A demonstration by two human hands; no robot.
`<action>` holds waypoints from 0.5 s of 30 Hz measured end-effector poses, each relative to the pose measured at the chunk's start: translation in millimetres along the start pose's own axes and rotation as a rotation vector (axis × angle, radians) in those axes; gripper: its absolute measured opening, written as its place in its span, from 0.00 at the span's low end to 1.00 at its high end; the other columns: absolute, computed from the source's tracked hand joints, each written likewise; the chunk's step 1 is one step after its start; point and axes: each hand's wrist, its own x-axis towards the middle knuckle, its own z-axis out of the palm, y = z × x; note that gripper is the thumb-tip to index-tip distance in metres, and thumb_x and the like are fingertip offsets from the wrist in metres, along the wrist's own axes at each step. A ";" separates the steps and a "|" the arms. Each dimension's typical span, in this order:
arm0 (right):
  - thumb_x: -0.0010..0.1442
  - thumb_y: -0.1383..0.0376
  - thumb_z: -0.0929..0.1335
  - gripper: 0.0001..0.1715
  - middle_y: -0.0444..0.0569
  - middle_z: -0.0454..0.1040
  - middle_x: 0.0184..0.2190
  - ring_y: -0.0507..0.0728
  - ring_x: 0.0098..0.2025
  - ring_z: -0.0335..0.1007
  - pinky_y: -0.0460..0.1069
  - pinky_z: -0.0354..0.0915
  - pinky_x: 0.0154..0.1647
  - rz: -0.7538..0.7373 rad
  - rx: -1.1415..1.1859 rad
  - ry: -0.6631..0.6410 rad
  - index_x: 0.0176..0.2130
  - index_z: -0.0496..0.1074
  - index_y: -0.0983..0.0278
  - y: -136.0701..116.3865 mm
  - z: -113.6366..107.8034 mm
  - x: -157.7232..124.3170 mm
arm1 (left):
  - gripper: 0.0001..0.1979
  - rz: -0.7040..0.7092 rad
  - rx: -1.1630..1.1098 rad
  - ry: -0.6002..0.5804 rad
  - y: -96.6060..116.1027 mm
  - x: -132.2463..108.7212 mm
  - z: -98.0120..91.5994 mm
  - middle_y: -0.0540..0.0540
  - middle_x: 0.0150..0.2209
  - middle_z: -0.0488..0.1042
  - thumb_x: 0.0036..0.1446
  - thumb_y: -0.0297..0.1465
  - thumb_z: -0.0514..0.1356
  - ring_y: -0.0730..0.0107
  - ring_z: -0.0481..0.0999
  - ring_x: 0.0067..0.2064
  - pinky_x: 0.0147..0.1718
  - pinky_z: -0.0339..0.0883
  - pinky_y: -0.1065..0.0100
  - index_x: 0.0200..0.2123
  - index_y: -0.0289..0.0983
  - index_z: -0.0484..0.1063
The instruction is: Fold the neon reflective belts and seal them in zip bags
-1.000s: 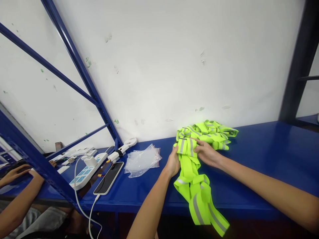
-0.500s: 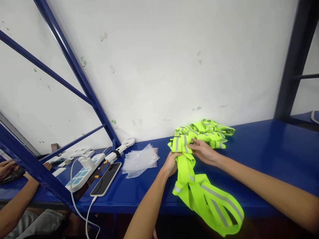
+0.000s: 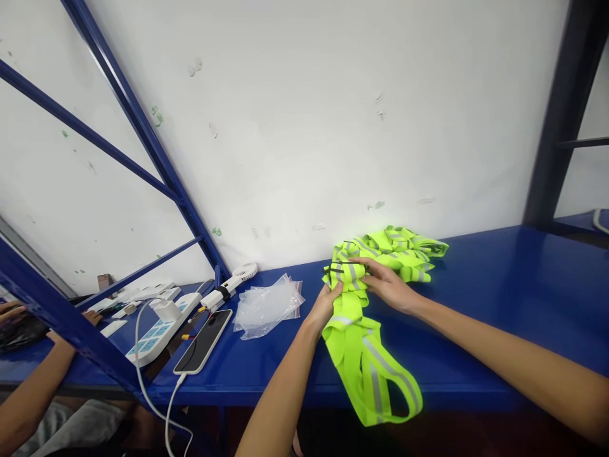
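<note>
A neon-yellow reflective strap (image 3: 349,343) with grey stripes runs between my hands, its lower end looping over the table's front edge. My left hand (image 3: 325,306) grips its left side, thumb on top. At the upper right of the folded part, my right hand (image 3: 386,284) is closed on the same strap, fingers along its folded top. Dark thin strips show on the fold near the fingers. Just behind lies a pile of similar neon straps (image 3: 404,247) against the wall. My fingertips under the folds are hidden.
On the blue table (image 3: 480,298), clear plastic zip bags (image 3: 267,308) lie to my left. Beyond them are a phone (image 3: 203,343) on a cable, a small white fan (image 3: 245,271) and a power strip (image 3: 155,336). Another person's arm (image 3: 52,374) shows past the blue frame (image 3: 183,209).
The strap's hanging loop has swung left and drawn up a little. The folded part has turned over under my fingers, and my right hand has risen slightly along it.
</note>
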 end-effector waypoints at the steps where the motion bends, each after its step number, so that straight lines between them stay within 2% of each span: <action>1: 0.51 0.70 0.69 0.27 0.45 0.74 0.51 0.58 0.45 0.72 0.52 0.69 0.44 -0.004 0.017 0.006 0.51 0.72 0.54 0.1 0.4 -0.3 | 0.28 0.018 -0.016 0.017 -1.3 -0.6 0.5 0.39 0.45 0.77 0.45 0.37 0.71 0.52 0.77 0.48 0.51 0.67 0.55 0.49 0.36 0.70; 3: 0.49 0.70 0.68 0.28 0.46 0.74 0.51 0.60 0.47 0.72 0.53 0.69 0.45 0.043 0.093 -0.015 0.50 0.73 0.56 0.5 0.1 -0.5 | 0.28 0.046 -0.049 0.028 -3.8 -2.3 1.7 0.41 0.46 0.76 0.45 0.35 0.71 0.54 0.76 0.49 0.52 0.66 0.54 0.49 0.38 0.68; 6: 0.54 0.64 0.67 0.23 0.49 0.74 0.52 0.62 0.50 0.71 0.53 0.70 0.42 0.149 0.212 -0.051 0.50 0.72 0.57 0.0 -2.1 0.0 | 0.27 0.091 -0.096 -0.001 -6.2 -3.5 3.5 0.42 0.47 0.76 0.43 0.31 0.71 0.56 0.74 0.51 0.53 0.64 0.54 0.47 0.39 0.68; 10: 0.59 0.56 0.67 0.23 0.45 0.74 0.51 0.61 0.48 0.73 0.52 0.70 0.40 0.192 0.273 0.041 0.54 0.68 0.51 2.3 -4.0 2.2 | 0.22 0.145 -0.090 -0.059 -5.8 -0.9 3.8 0.44 0.45 0.76 0.41 0.25 0.69 0.56 0.73 0.52 0.53 0.62 0.55 0.42 0.39 0.71; 12: 0.60 0.53 0.67 0.23 0.45 0.76 0.47 0.60 0.44 0.75 0.52 0.71 0.38 0.233 0.291 0.062 0.54 0.67 0.51 5.9 -3.7 2.4 | 0.17 0.198 -0.028 -0.047 -4.3 0.5 1.9 0.44 0.47 0.75 0.40 0.24 0.67 0.55 0.72 0.53 0.54 0.61 0.55 0.37 0.38 0.74; 15: 0.58 0.55 0.69 0.18 0.50 0.79 0.38 0.60 0.38 0.76 0.52 0.72 0.38 0.340 0.273 -0.035 0.46 0.73 0.59 11.1 -2.1 -0.1 | 0.10 0.316 0.199 0.038 -0.9 0.1 -3.0 0.44 0.53 0.71 0.42 0.22 0.63 0.53 0.66 0.58 0.57 0.58 0.55 0.31 0.38 0.77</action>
